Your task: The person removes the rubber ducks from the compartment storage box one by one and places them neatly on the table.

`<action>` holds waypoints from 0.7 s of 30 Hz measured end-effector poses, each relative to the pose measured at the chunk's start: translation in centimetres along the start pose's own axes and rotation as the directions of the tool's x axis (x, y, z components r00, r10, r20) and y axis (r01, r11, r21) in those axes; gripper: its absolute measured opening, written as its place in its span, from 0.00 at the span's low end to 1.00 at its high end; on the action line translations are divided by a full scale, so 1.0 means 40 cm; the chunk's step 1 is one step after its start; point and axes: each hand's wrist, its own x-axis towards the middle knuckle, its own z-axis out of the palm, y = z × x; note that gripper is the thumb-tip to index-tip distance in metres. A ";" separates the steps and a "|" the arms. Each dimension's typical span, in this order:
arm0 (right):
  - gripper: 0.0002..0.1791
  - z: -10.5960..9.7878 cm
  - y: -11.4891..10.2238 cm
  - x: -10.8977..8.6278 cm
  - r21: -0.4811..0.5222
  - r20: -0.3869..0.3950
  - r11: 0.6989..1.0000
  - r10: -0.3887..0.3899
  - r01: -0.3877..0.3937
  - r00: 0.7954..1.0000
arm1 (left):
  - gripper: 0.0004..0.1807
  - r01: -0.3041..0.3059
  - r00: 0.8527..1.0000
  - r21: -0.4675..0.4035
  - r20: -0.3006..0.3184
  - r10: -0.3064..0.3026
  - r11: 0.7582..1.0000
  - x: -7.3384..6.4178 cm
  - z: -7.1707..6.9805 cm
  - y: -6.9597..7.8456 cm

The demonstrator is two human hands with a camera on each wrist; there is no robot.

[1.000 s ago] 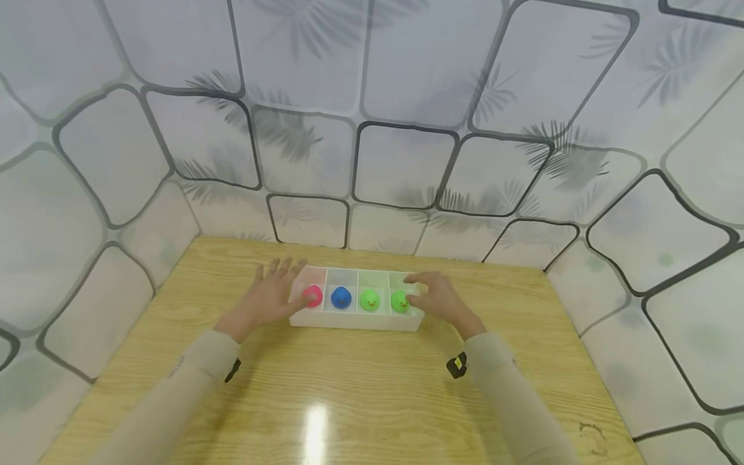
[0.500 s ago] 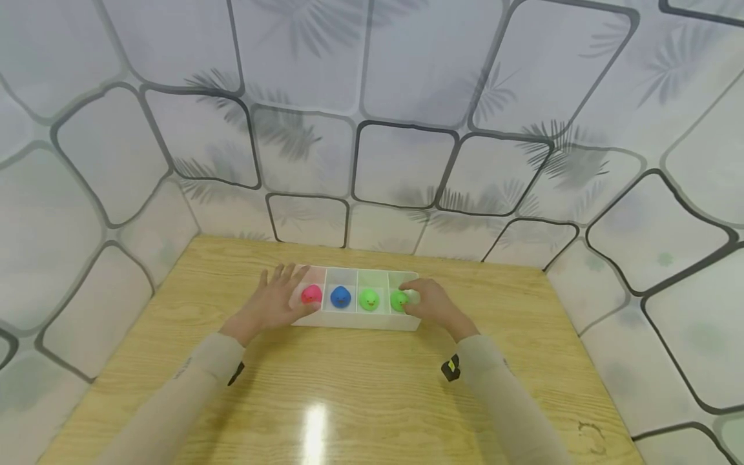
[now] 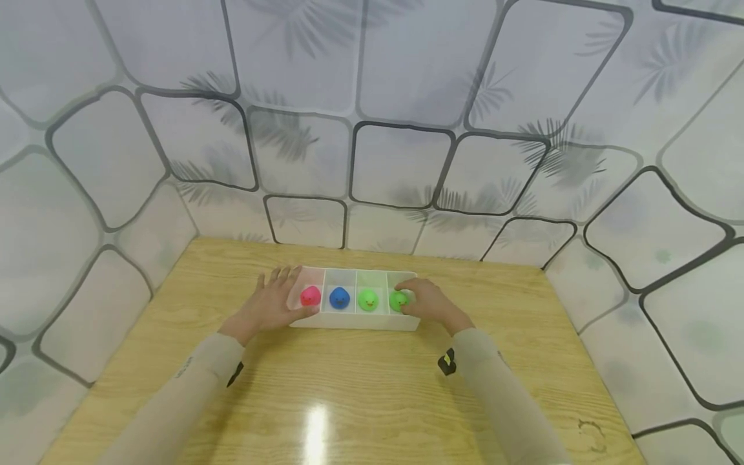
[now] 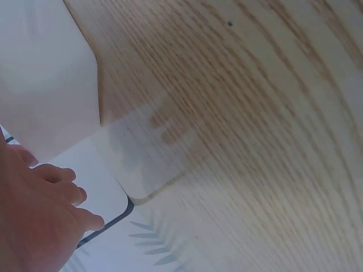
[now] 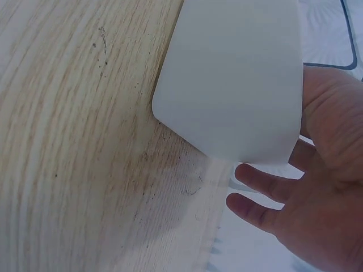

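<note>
A white divided box (image 3: 353,321) stands on the wooden table in the head view. Its compartments hold a pink toy duck (image 3: 310,296), a blue toy duck (image 3: 340,298), a green toy duck (image 3: 368,299) and another green toy duck (image 3: 398,301) at the right end. My left hand (image 3: 268,305) is over the left end, fingers spread, thumb along the near rim below the pink duck. At the right end, my right hand (image 3: 431,303) has index finger and thumb reaching in on either side of the last green duck. Both wrist views show the box's pale outer wall (image 5: 232,79), hiding the ducks.
The wood-grain table (image 3: 349,374) surrounds the box, with a bright reflection near its front. A patterned wall (image 3: 401,165) rises behind the table, with similar panels at the left and right.
My right hand has shifted slightly left, bringing its thumb and index finger further over the right green duck. My left thumb has moved from in front of the pink duck to the near rim.
</note>
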 end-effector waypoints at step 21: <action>0.24 0.016 -0.010 0.023 -0.060 -0.001 0.997 0.043 -0.043 0.999 | 0.60 -0.001 1.000 -0.048 0.022 0.002 0.999 -0.001 0.006 -0.008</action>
